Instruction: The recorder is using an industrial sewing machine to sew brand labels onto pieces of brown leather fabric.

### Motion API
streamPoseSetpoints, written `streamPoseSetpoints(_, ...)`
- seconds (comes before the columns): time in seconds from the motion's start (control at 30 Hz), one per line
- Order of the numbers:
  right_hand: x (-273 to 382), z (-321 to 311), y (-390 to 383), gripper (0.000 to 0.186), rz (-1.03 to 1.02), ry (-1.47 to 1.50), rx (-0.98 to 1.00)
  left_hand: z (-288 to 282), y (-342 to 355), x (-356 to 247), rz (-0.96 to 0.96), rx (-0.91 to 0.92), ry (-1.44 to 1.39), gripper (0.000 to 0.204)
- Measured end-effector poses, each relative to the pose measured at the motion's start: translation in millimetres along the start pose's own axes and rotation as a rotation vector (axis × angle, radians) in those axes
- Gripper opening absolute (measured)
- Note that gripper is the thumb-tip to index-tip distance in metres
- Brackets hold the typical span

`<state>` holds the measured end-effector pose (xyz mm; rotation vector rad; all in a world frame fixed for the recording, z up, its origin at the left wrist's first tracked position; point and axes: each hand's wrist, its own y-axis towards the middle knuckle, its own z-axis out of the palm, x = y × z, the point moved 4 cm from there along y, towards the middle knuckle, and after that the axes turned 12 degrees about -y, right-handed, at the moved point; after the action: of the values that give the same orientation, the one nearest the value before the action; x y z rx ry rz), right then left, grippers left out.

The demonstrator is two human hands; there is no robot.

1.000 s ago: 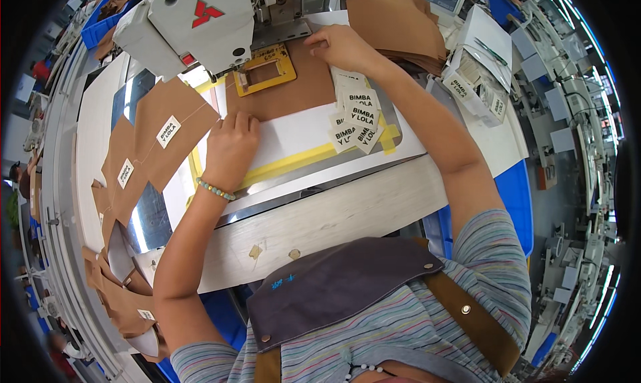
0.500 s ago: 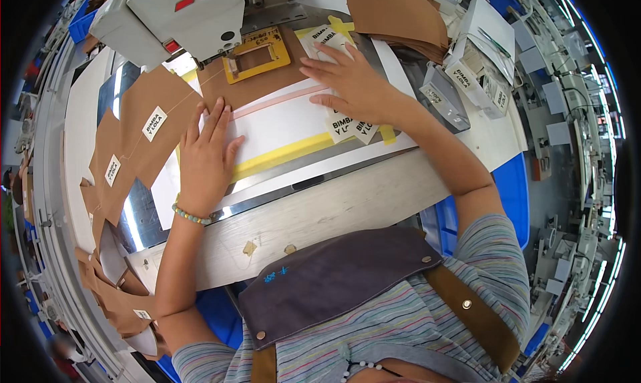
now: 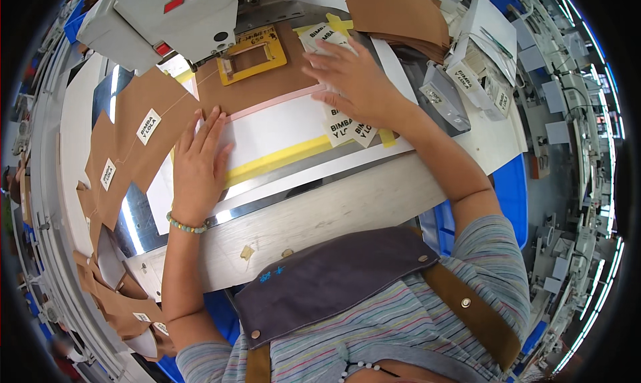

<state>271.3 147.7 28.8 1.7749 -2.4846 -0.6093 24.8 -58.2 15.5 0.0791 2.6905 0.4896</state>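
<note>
Brown fabric piece [image 3: 260, 89] lies under the sewing machine head [image 3: 180, 16], with the yellow frame [image 3: 254, 53] on it just in front of the needle. Your left hand [image 3: 200, 166] has slid up since a second ago — it now rests flat, fingers spread, at the near-left of that machine, touching the pink strip [image 3: 274, 103]. Your right hand [image 3: 350, 83] has come off the labels [image 3: 347, 129] and presses open on the fabric's right edge — it looks like you're lining the piece up. Neither hand grips anything.
</note>
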Motion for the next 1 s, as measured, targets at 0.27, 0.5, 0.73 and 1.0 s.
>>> streamPoseSetpoints(0.27,-50.9,32.0,29.3,0.057,-0.031,-0.102,-0.092,-0.8,1.4,0.3,0.035,-0.04,-0.028,0.051)
streamPoseSetpoints(0.5,-26.4,20.1,27.5,0.06,0.106,-0.175,0.183,-1.8,0.4,-1.9,0.02,-0.039,-0.028,0.048)
streamPoseSetpoints(0.73,-41.9,0.0,24.2,0.057,0.216,0.032,0.139,-1.3,0.8,-0.6,0.031,-0.044,-0.034,0.048)
streamPoseSetpoints(1.0,-40.0,-14.3,13.0,0.056,0.291,-0.027,0.215,-1.7,-2.4,4.5,0.046,-0.072,-0.004,0.047)
